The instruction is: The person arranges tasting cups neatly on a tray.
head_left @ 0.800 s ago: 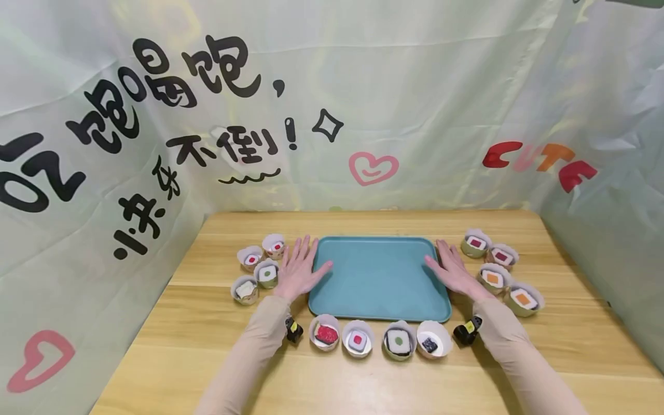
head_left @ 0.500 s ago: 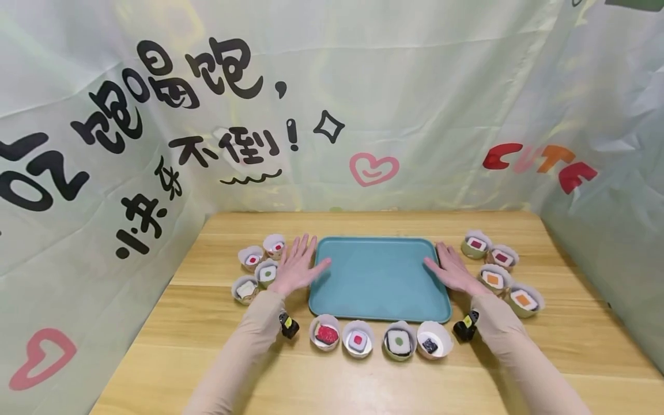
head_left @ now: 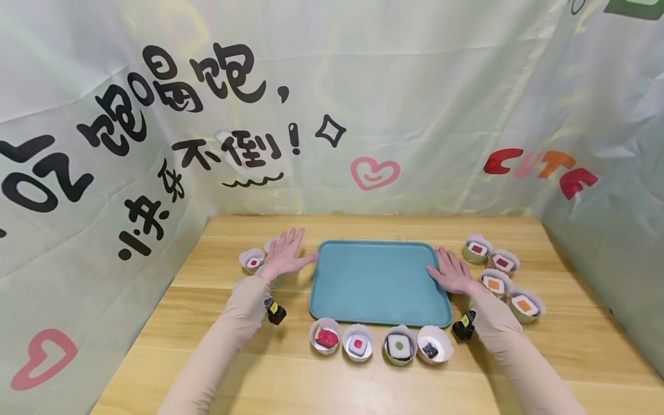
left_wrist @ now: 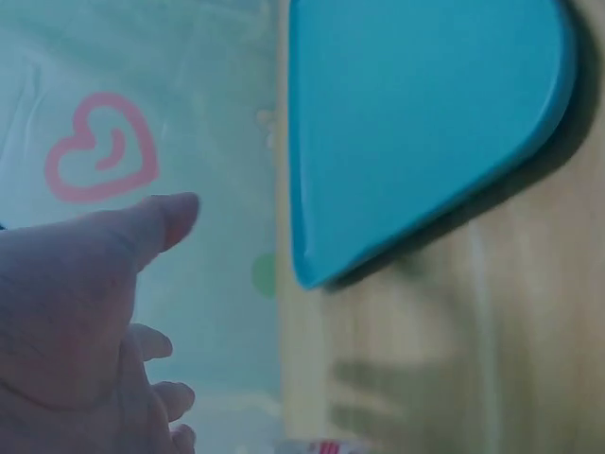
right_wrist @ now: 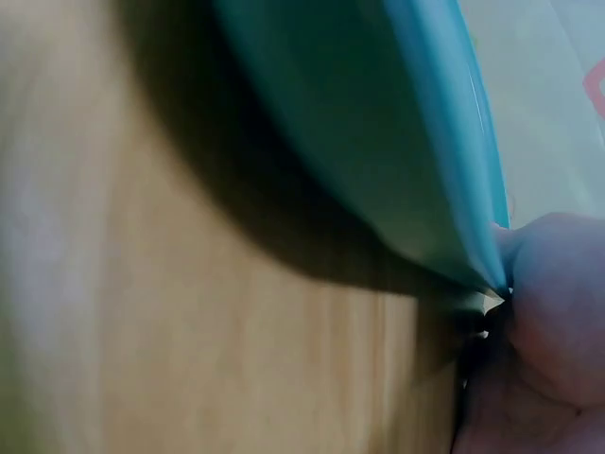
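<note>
A teal rectangular tray (head_left: 381,282) lies in the middle of the wooden table in the head view. My left hand (head_left: 282,256) hovers left of it, fingers straight and spread, holding nothing. The left wrist view shows the thumb and fingertips of this left hand (left_wrist: 76,293) apart from the tray's corner (left_wrist: 435,113). At the tray's right side, my right hand (head_left: 453,274) has straight fingers along the outer edge and its thumb at the rim. Up close in the right wrist view, the right thumb (right_wrist: 558,284) meets the tray's rim (right_wrist: 449,123).
Paper cups with sushi pieces surround the tray. A front row includes a cup (head_left: 442,340) with a dark piece and one with a red-topped piece (head_left: 327,338). More cups (head_left: 475,239) stand right. The left cups (head_left: 251,254) are partly hidden by my left hand. Fabric walls enclose the table.
My left hand has moved left, away from the tray's edge and over the left cups. The right hand has stayed at the tray's right edge. The tray has kept its place.
</note>
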`<state>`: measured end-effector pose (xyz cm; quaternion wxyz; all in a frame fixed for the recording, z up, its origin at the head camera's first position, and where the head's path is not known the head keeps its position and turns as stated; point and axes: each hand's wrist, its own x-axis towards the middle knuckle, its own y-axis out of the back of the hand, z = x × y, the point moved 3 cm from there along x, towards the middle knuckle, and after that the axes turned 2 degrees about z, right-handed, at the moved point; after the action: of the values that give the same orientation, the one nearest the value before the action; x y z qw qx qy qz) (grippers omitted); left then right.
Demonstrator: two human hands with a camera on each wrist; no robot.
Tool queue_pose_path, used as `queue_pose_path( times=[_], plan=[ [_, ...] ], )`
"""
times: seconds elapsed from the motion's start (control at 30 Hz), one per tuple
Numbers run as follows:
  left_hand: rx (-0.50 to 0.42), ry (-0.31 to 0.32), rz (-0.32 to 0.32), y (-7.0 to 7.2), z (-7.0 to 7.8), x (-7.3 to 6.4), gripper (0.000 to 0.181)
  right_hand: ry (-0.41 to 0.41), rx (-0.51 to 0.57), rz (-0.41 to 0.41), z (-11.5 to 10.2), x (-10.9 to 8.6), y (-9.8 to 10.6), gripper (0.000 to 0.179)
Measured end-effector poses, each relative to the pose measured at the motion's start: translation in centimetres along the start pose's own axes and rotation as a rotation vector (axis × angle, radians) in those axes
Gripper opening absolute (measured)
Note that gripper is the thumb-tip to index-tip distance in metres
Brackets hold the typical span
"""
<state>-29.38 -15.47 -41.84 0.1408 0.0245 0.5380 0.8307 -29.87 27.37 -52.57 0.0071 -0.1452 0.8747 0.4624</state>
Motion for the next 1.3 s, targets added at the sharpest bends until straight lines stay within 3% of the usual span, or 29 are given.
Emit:
queue_pose_path(
  times=[0.17, 0.27, 0.47, 0.57, 0.73, 0.87, 1.0, 1.07, 1.1, 1.2, 1.3],
  plan=[
    [0.01, 0.02, -0.01, 1.8, -1.0, 0.5, 0.091, 0.003, 0.021, 0.004, 0.0, -0.4, -0.1, 0.117],
    [0.025, 0.049, -0.015, 2.8, -1.8, 1.0, 0.093, 0.007, 0.023, 0.008, -0.1, -0.5, 0.1, 0.113],
    [0.086, 0.152, -0.005, 3.9, -3.8, 2.0, 0.097, 0.012, 0.036, 0.001, -0.3, -0.5, 0.0, 0.108],
    [0.055, 0.208, -0.018, 4.0, -4.7, 2.2, 0.1, 0.017, 0.033, 0.002, -0.3, -0.5, 0.0, 0.106],
    [0.042, 0.273, -0.099, 4.4, -4.4, 1.8, 0.101, 0.02, 0.028, 0.002, -0.2, -0.3, 0.0, 0.104],
    [0.02, 0.293, -0.109, 4.4, -3.9, 1.3, 0.103, 0.019, 0.025, 0.003, -0.1, -0.4, 0.0, 0.105],
    [-0.407, 0.446, -0.04, 4.0, -3.2, -0.6, 0.107, 0.018, 0.033, 0.0, 0.0, -0.4, 0.1, 0.108],
    [-0.563, 0.505, 0.004, 3.8, -3.2, -1.1, 0.11, 0.016, 0.034, -0.004, 0.1, -0.4, 0.1, 0.111],
    [-0.564, 0.511, 0.018, 3.7, -3.2, -1.1, 0.11, 0.015, 0.033, -0.006, 0.1, -0.4, 0.1, 0.112],
    [-0.265, 0.45, -0.019, 3.5, -3.8, 0.3, 0.108, 0.009, 0.025, -0.008, 0.1, -0.4, 0.1, 0.115],
    [-0.022, 0.407, -0.056, 3.2, -4.7, 1.8, 0.104, 0.006, 0.033, -0.004, -0.1, -0.4, 0.2, 0.115]
  ],
)
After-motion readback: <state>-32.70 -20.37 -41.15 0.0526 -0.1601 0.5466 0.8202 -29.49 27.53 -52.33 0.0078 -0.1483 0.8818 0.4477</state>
